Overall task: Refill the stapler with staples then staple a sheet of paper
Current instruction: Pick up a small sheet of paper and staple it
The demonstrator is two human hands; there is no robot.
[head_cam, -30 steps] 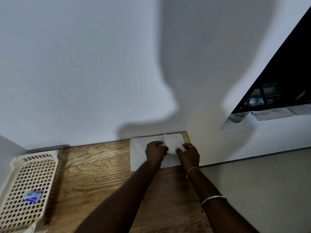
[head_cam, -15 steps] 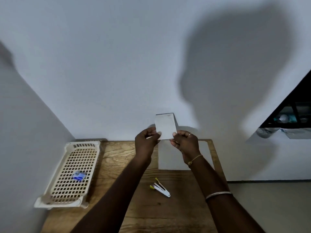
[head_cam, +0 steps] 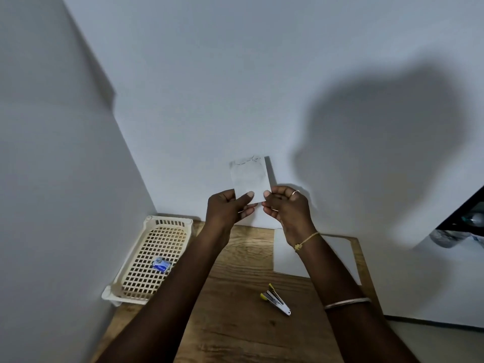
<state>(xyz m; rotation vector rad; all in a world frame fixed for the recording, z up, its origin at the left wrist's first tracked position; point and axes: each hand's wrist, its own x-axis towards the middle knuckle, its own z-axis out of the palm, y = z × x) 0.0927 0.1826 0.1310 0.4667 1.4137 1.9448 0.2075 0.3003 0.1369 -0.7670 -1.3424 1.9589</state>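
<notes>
A small folded white sheet of paper is held upright in front of the wall, above the table's far edge. My left hand pinches its lower left corner and my right hand pinches its lower right corner. A small white and yellow stapler lies on the wooden table, below and between my forearms, untouched. A small blue staple box rests inside the cream basket at the left.
The cream plastic mesh basket stands at the table's left edge against the side wall. A larger white sheet lies flat at the table's back right, partly under my right forearm. A dark shelf opening shows at far right.
Both hands lifted the folded paper off the flat sheet and raised it upright before the wall. The view tilted down, bringing the stapler and basket into sight.
</notes>
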